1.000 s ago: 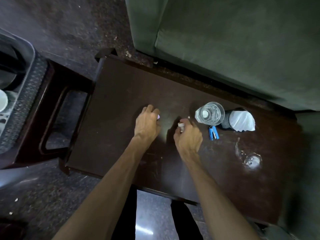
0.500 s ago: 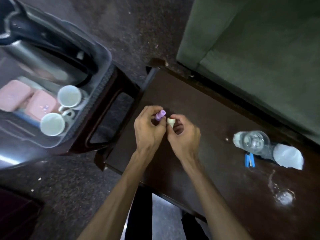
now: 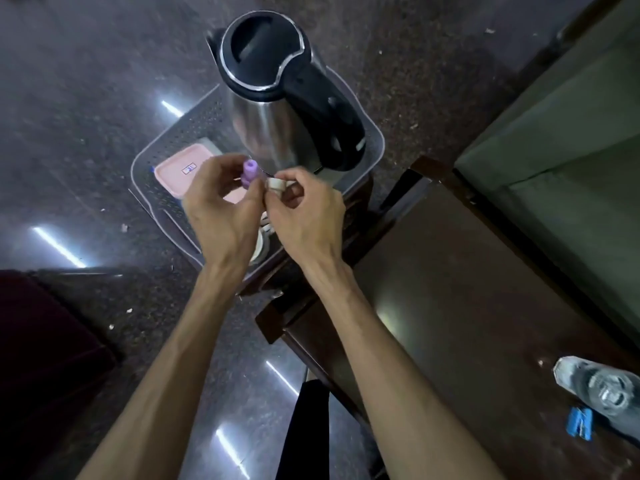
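Observation:
My left hand [image 3: 221,209] pinches a small purple cylindrical piece [image 3: 250,172] between thumb and fingers. Close beside it, my right hand [image 3: 304,211] pinches a small cream-white piece [image 3: 276,185]. The two pieces sit a short gap apart, held in the air above a grey tray [image 3: 162,202]. Both hands hover in front of a steel kettle [image 3: 277,105] with a black lid and handle that stands on the tray.
A pink lidded box [image 3: 176,171] lies on the tray, and a white cup [image 3: 259,244] shows partly under my hands. The dark wooden table [image 3: 467,289] holds a plastic water bottle [image 3: 602,389] and a blue clip [image 3: 579,423]. A green sofa [image 3: 571,161] stands at the right.
Both hands lifted the two small pieces off the table and carried them left over the tray. The view swung left, bringing the kettle into sight.

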`<move>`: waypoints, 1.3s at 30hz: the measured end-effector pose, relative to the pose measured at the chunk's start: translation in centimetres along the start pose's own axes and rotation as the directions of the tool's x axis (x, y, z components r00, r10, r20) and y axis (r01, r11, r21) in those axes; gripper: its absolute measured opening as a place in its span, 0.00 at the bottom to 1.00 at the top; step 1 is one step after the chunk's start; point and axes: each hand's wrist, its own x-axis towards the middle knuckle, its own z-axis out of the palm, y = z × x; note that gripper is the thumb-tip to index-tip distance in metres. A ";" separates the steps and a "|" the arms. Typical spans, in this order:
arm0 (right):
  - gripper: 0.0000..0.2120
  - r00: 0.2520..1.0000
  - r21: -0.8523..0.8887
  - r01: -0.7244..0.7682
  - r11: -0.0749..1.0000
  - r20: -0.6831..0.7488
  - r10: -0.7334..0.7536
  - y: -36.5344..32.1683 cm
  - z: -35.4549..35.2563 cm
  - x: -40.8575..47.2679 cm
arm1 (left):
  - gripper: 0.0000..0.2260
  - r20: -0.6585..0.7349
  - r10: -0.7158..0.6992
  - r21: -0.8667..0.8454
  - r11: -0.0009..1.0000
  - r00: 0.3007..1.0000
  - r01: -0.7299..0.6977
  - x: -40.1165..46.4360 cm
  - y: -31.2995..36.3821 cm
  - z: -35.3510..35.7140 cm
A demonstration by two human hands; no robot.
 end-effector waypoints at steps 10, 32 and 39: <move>0.18 0.997 0.135 -0.060 0.989 0.046 0.054 1.6 -0.6 -0.9 | 0.14 0.026 0.048 0.090 0.995 0.999 -0.050 -0.5 -0.4 -0.1; 0.08 0.805 0.078 -0.392 0.917 -0.454 0.382 19.4 -26.6 -17.9 | 0.06 0.733 0.017 0.128 0.978 0.680 -0.163 -30.1 7.0 15.2; 0.06 0.504 0.001 -0.745 0.668 -0.654 0.563 27.3 -36.6 -26.7 | 0.06 0.913 -0.113 0.237 0.929 0.393 -0.286 -43.6 9.1 20.7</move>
